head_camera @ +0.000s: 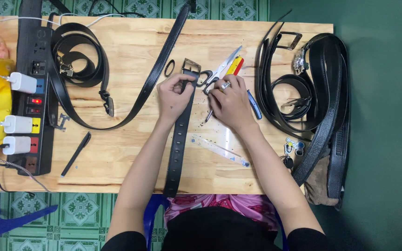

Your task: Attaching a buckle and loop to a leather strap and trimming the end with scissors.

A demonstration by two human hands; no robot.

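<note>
At the table's middle, a black belt [178, 139] lies lengthwise, its square buckle [191, 65] already on the far end. Left hand [173, 95] pinches the strap just below the buckle; right hand [230, 103] grips a thin metal tool [208, 115] beside it. Scissors [219, 72] lie just beyond; the fastening looks unfinished.

Wooden table [131, 42] stands on green patterned floor tiles [77, 211].
</note>
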